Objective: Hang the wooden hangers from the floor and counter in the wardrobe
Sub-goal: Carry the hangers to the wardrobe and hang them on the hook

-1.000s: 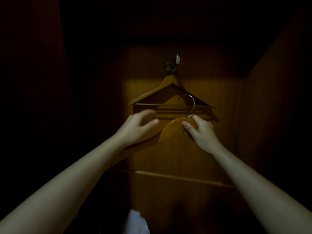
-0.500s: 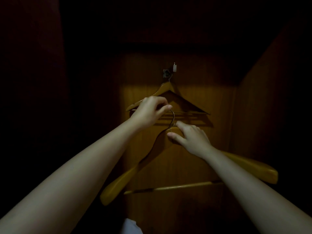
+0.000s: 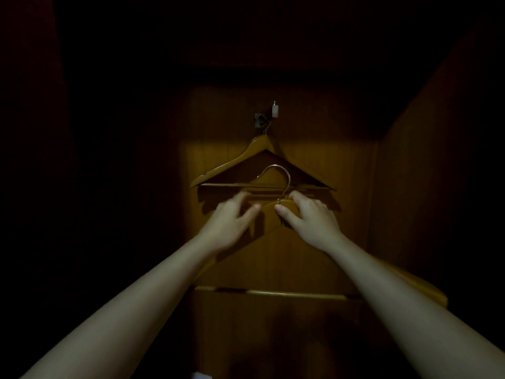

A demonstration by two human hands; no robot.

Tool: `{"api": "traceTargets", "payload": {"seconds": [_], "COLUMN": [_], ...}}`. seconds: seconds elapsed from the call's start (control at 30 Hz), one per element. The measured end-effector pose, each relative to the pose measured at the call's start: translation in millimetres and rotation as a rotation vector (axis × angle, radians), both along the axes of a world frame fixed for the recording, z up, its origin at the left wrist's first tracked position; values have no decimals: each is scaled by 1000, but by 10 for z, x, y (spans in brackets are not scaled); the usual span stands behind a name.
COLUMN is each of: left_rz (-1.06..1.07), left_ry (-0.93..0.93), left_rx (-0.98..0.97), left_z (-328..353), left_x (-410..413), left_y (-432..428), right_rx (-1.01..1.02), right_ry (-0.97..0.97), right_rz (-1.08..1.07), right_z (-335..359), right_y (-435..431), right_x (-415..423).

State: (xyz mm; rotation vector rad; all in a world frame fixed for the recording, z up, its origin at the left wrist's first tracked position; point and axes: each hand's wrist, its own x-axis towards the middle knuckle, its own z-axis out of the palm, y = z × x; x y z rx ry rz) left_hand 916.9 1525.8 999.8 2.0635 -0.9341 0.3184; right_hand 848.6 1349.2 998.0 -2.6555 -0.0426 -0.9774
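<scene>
Inside a dark wardrobe, one wooden hanger (image 3: 240, 160) hangs from a small metal hook (image 3: 261, 121) on the back panel. A second wooden hanger (image 3: 273, 231) is held in front of it, lower down, its metal hook (image 3: 278, 173) pointing up and free. My right hand (image 3: 308, 217) pinches this hanger at its neck, just under the hook. My left hand (image 3: 232, 217) hovers at the hanger's left shoulder with fingers spread; whether it touches the wood I cannot tell. The held hanger's crossbar (image 3: 273, 292) shows below my arms.
The wooden back panel (image 3: 273, 263) is lit only in the middle. The wardrobe's side walls (image 3: 437, 187) close in left and right, very dark. A small white peg (image 3: 275, 110) sits beside the hook. Something white (image 3: 200, 375) shows at the bottom edge.
My left hand has let go of the held hanger's metal hook and dropped to its left shoulder. The held hanger has levelled out, with its hook now standing upright.
</scene>
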Motion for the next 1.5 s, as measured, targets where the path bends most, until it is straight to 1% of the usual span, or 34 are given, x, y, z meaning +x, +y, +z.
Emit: {"api": "traceTargets", "payload": {"seconds": [0.07, 0.17, 0.4, 0.6, 0.7, 0.8, 0.87, 1.0, 1.13, 1.33, 1.43, 1.5], "left_rz": [-17, 72, 173, 212, 230, 251, 313, 457, 572, 611, 608, 603], "left_ry": [14, -39, -109, -83, -88, -102, -175, -370, -462, -479, -478, -480], "left_rx": [91, 106, 41, -5, -53, -147, -183, -123, -128, -124, -118, -117], "left_z": [-107, -93, 252, 491, 619, 733, 812, 881, 833, 813, 740, 679], "left_x": [116, 344, 809, 1217, 1413, 1579, 1685, 1903, 2091, 2227, 2237, 2238], "left_y": [-107, -302, -859, -1209, -1293, -1366, -1434, -1536, -1514, -1441, -1397, -1363], "right_rx": [44, 118, 232, 277, 303, 302, 301, 320, 417, 267, 267, 213], "right_ry": [-23, -35, -102, -146, -167, -165, -166, -141, -87, -81, -53, -50], "right_rz": [5, 22, 49, 139, 217, 242, 244, 229, 245, 185, 170, 167], "right_z": [63, 161, 426, 691, 848, 1037, 1168, 1333, 1393, 1419, 1375, 1314], "right_y": [-126, -321, -824, -1179, -1248, -1302, -1322, -1284, -1174, -1066, -1044, -1007], "right_x": [119, 347, 937, 1481, 1693, 1918, 2059, 2280, 2465, 2562, 2584, 2583]}}
